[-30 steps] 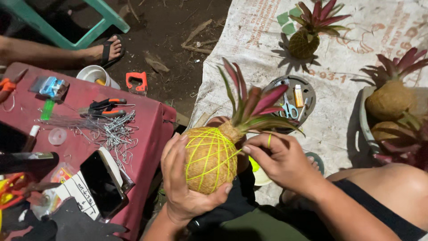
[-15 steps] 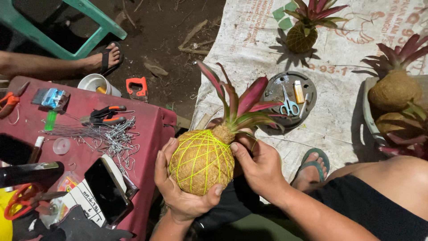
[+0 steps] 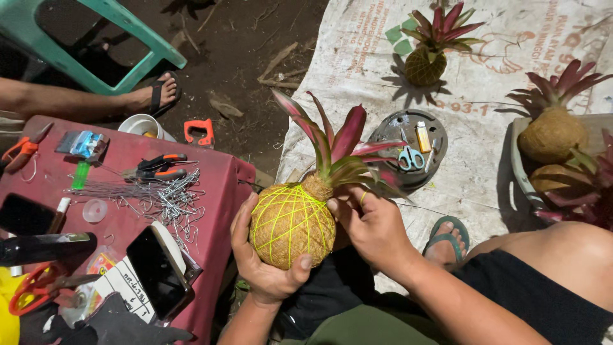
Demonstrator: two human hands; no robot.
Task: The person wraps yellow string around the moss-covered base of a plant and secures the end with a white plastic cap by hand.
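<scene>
Centrally, the head view shows a fibre-wrapped plant ball (image 3: 292,225) bound in a criss-cross of yellow-green string, with red-and-green leaves rising toward twelve o'clock. The left hand (image 3: 267,265) cups it from below, fingers curled up its left side and thumb pressed at its lower right: a closed grip on the ball. The right hand (image 3: 373,227) sits at three o'clock of the ball, fingers bent in at the neck where the leaves begin; it touches the ball there, pinched close, though what lies between the fingertips cannot be made out. A ring shows on one finger.

At nine o'clock stands a red table (image 3: 220,185), just beside the left hand. On it lie a heap of bent wire pins (image 3: 167,201), black-and-orange pliers (image 3: 156,167), two dark phones (image 3: 158,271), a small clear lid (image 3: 94,210) and red-handled cutters (image 3: 25,291).

At one o'clock, on a printed sack cloth (image 3: 511,96), a round metal tray (image 3: 408,150) holds scissors (image 3: 412,158) and a lighter (image 3: 423,136); the leaves partly cover its near edge. Finished wrapped plants sit at twelve (image 3: 426,64) and two o'clock (image 3: 552,131), the latter in a pale tub (image 3: 518,169).

At ten o'clock another person's foot (image 3: 153,94) in a sandal rests by a green plastic chair (image 3: 96,57). The person's own sandalled foot (image 3: 447,239) shows at four o'clock.
</scene>
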